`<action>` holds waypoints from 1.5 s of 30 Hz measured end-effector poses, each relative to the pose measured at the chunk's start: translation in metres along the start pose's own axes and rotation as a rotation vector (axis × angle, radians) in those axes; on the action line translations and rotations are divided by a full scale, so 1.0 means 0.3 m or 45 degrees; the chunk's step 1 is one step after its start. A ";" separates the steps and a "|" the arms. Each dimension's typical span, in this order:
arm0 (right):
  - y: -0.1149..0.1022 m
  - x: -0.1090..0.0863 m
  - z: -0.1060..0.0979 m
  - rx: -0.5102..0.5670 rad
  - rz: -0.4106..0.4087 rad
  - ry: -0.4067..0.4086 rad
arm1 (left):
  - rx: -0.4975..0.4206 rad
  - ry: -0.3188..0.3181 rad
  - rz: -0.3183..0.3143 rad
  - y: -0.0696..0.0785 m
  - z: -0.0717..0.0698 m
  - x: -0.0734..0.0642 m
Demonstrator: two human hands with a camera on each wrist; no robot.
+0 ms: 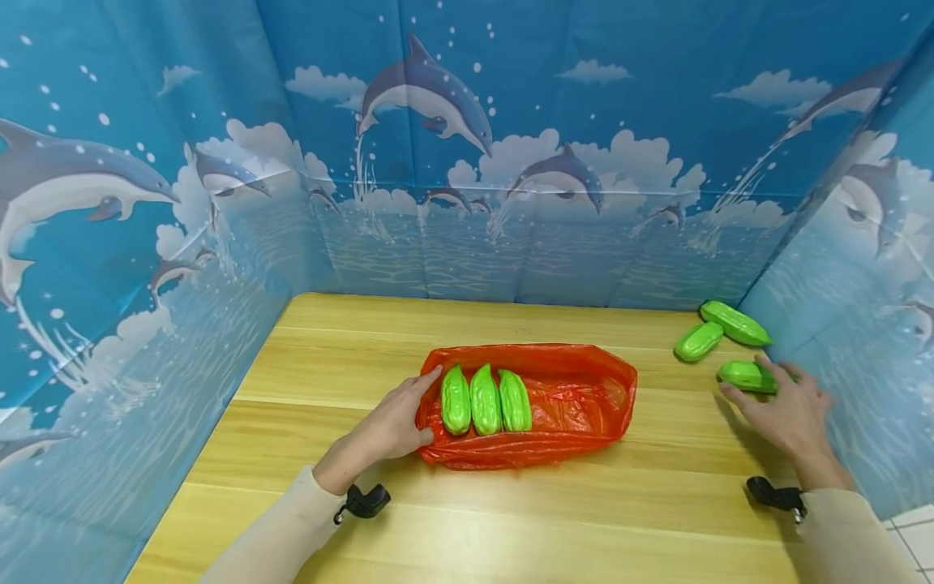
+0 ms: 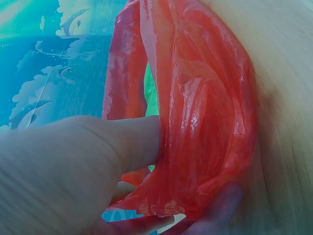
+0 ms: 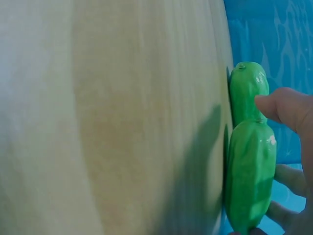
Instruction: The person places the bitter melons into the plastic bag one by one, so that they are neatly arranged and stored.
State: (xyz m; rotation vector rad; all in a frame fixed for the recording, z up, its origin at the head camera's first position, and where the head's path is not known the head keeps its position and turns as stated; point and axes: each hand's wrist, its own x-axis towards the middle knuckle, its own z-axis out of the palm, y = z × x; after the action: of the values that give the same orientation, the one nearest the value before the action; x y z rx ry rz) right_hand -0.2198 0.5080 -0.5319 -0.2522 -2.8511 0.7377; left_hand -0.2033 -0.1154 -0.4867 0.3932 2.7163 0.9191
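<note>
A red plastic bag (image 1: pixel 576 397) lies spread open on the table, its mouth facing up. Inside its left half, three glossy green ridged bitter melons (image 1: pixel 486 401) stand side by side. My left hand (image 1: pixel 397 418) grips the bag's left edge; the left wrist view shows the thumb (image 2: pixel 139 142) inside the red plastic (image 2: pixel 205 112) and fingers on its outer side. At the right, my right hand (image 1: pixel 791 410) is spread over another bitter melon (image 1: pixel 746 375). In the right wrist view, its thumb and fingers are apart beside the nearer bitter melon (image 3: pixel 250 176).
Two more bitter melons lie behind the right hand, one (image 1: pixel 698 341) touching the longer one (image 1: pixel 733 323) near the corner. Blue dolphin-printed sheets (image 1: pixel 467 243) enclose the wooden table (image 1: pixel 350 349) at the back and both sides. Each wrist wears a black camera mount (image 1: pixel 367 501).
</note>
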 end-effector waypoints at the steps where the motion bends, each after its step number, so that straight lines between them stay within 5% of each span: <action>1: 0.001 -0.001 0.003 -0.003 -0.011 0.001 | 0.002 -0.003 0.001 0.000 0.000 0.001; 45: -0.048 -0.027 0.060 0.161 -0.257 0.062 | 0.009 -0.028 -0.002 0.008 -0.006 -0.002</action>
State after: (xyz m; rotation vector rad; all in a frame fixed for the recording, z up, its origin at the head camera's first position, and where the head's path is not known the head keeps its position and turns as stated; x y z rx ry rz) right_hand -0.2177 0.4855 -0.5413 0.0351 -2.7180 0.8523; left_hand -0.2029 -0.1148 -0.4837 0.3998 2.6999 0.8997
